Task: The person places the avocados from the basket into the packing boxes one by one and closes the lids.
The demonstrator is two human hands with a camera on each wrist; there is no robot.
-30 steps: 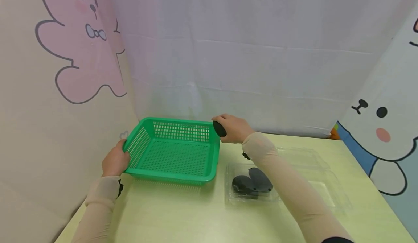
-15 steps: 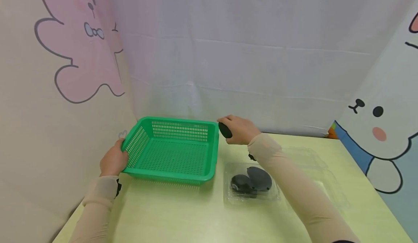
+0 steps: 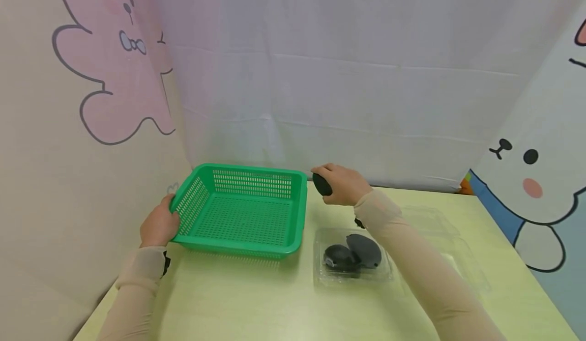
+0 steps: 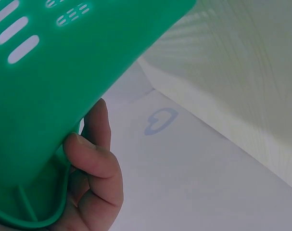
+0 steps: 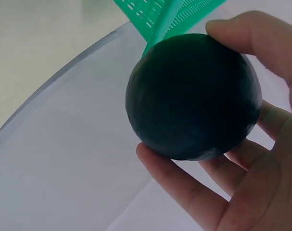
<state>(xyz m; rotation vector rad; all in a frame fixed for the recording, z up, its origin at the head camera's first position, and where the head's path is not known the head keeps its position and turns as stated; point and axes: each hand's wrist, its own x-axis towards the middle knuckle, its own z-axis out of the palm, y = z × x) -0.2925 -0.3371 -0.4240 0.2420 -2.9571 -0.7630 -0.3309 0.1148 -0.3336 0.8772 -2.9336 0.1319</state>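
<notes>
In the head view my left hand point(image 3: 160, 224) grips the left rim of a green plastic basket point(image 3: 247, 253). The left wrist view has its thumb over the basket's edge point(image 4: 54, 106) and fingers curled beneath. Nothing lies inside the basket. My right hand point(image 3: 343, 184), just right of the basket's far right corner, holds a dark, smooth, egg-shaped avocado point(image 3: 322, 184). Thumb and spread fingertips clasp this avocado point(image 5: 194, 96) in the right wrist view. Nearer to me, dark avocados point(image 3: 364, 250) sit in a clear plastic clamshell box point(image 3: 322, 277).
The box's clear lid point(image 3: 462, 264) and another clear plastic part point(image 3: 430, 219) lie to the right, partly under my right forearm. A white curtain point(image 3: 339, 102) backs the pale yellow table point(image 3: 256, 300). A printed wall point(image 3: 114, 178) stands close on the left.
My right hand has moved a little to the right with the avocado, away from the basket's corner. The left hand keeps its grip and the basket has barely shifted.
</notes>
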